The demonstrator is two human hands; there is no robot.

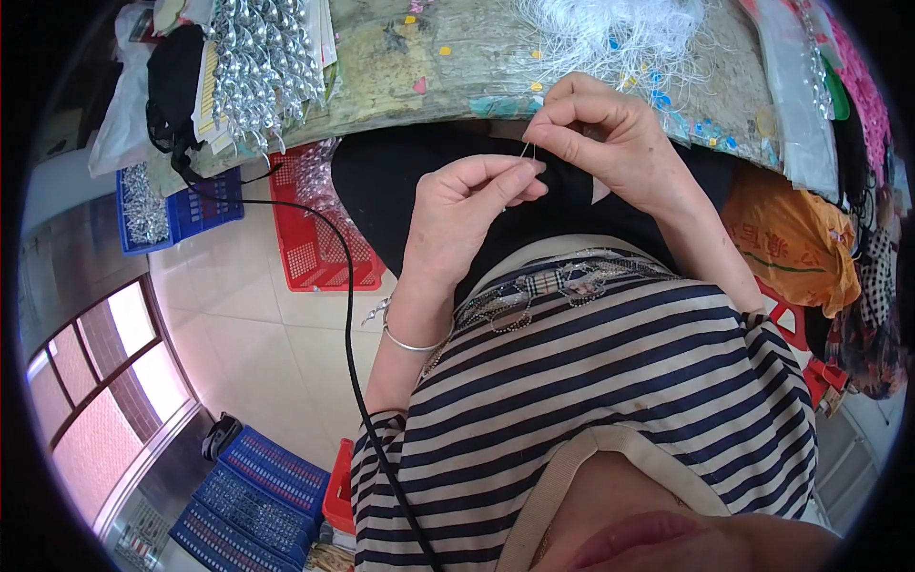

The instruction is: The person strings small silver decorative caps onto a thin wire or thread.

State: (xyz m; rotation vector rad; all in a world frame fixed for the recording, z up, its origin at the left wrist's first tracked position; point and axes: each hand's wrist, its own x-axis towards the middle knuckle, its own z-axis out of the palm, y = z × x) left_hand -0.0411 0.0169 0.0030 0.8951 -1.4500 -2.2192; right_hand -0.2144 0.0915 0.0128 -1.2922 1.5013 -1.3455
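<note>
My left hand (459,208) is closed in a pinch, its fingertips pressed together just beyond the table's near edge. A thin white thread (527,150) rises from those fingertips to my right hand (605,133). The right thumb and forefinger pinch the thread's upper end, with the other fingers curled. Whatever else sits between the left fingertips is too small to make out. A pale pointed scrap (599,191) shows below the right hand. On the table lies a loose tangle of white threads (620,43), beyond the right hand.
Strands of silver drop beads (267,71) hang over the worn table (381,81) at left. A black cable (349,315) crosses the left side. Below are a red basket (310,276), a blue basket (210,198) and blue trays (253,496). An orange bag (791,238) is at right.
</note>
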